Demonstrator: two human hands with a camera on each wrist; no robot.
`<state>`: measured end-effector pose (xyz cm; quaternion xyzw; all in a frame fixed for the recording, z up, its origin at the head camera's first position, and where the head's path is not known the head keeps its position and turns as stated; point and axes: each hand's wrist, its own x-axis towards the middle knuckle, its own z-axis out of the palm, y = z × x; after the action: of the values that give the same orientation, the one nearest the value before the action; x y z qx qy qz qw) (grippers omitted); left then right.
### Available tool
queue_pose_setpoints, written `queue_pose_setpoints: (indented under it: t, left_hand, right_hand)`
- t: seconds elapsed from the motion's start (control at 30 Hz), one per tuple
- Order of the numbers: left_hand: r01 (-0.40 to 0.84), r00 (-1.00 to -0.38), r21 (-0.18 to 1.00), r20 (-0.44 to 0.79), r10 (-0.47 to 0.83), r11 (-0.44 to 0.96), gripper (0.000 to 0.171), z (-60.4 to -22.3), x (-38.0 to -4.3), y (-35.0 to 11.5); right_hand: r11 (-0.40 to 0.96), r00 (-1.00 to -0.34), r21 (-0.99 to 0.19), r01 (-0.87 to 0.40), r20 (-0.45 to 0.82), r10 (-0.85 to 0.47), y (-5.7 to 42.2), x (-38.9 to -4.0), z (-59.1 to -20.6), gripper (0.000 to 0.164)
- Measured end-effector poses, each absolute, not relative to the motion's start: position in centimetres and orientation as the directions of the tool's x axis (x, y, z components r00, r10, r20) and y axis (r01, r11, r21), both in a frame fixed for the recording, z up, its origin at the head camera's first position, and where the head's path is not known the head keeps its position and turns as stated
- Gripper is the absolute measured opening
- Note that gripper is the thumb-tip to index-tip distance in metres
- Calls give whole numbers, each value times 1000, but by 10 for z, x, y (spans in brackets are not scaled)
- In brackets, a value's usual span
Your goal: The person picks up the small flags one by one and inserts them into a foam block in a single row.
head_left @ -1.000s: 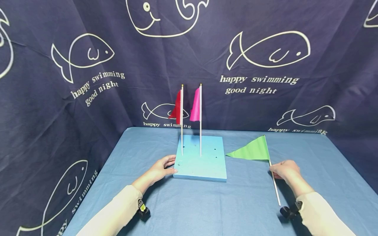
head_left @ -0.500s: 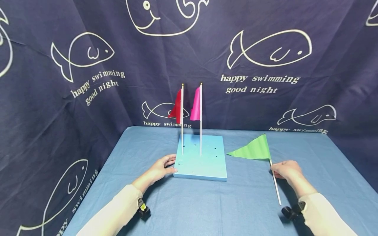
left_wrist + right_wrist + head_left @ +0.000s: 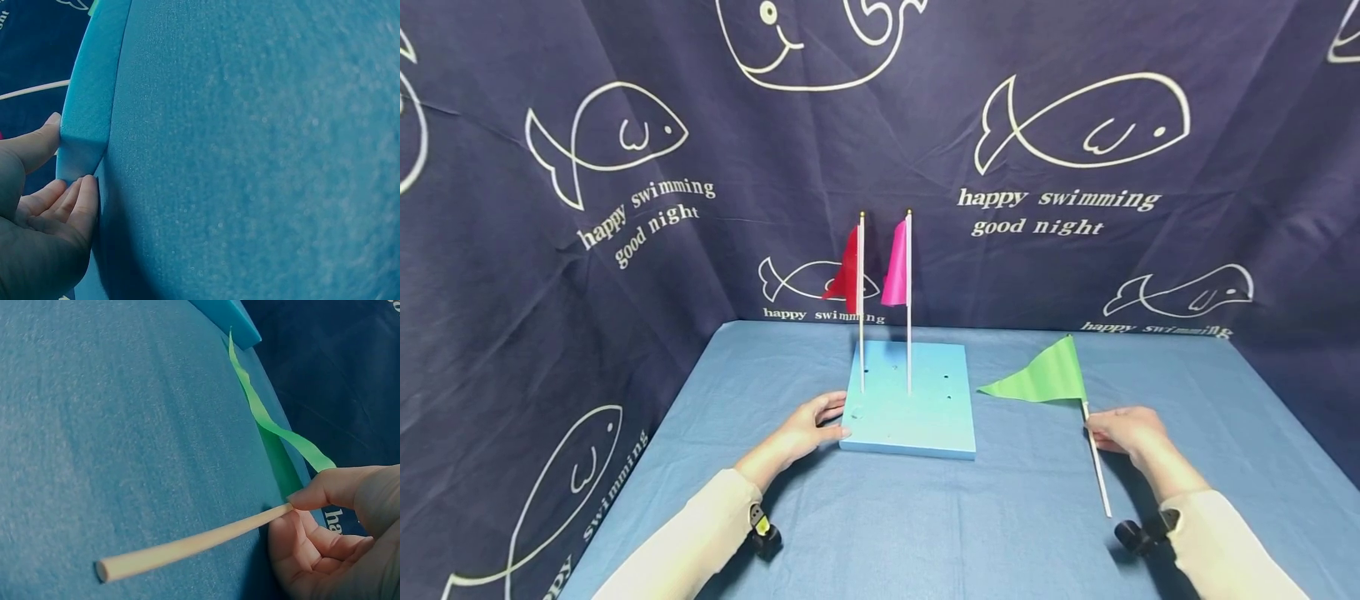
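Note:
A light blue foam board [image 3: 917, 421] lies on the table with two small flags upright in it. One flag is red [image 3: 850, 271], the other pink [image 3: 896, 275]; both have thin white poles. At the board's front left corner, my left hand [image 3: 808, 425] holds the edge between thumb and fingers, as the left wrist view shows at the board's side [image 3: 87, 119]. To the right, my right hand [image 3: 1129, 433] pinches the pole [image 3: 194, 544] of a green triangular flag [image 3: 1045, 375] between thumb and fingers. Its pole slants low over the tabletop, the cloth pointing left toward the board.
Small holes [image 3: 946, 377] show in the board's top. A blue cloth [image 3: 880, 525] covers the table. Behind it hangs a dark blue curtain [image 3: 820, 150] with white fish drawings and lettering. Wrist cameras [image 3: 766, 542] sit at both cuffs.
The right hand with the green flag has barely shifted. The left hand and the board stay where they were. The whole head view drifts only slightly.

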<state>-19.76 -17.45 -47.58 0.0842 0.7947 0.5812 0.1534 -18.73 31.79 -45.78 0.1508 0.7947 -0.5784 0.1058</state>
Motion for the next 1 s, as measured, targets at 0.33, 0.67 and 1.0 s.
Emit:
queue_pose_setpoints:
  t: [0.33, 0.67, 1.0]
  left_hand:
    - [-29, -934, 951, -136, 332, 307, 67, -476, -198, -177]
    - [-33, -930, 949, -144, 337, 313, 68, -475, -197, -175]
    - [-43, -930, 950, -152, 335, 310, 68, -475, -197, -176]
  right_hand:
    - [227, -934, -906, 357, -354, 56, 310, -190, -456, 31]
    - [213, -944, -920, 328, -329, 31, 300, -193, -452, 34]
    - [173, -950, -936, 308, -311, 8, 293, -197, -447, 30]
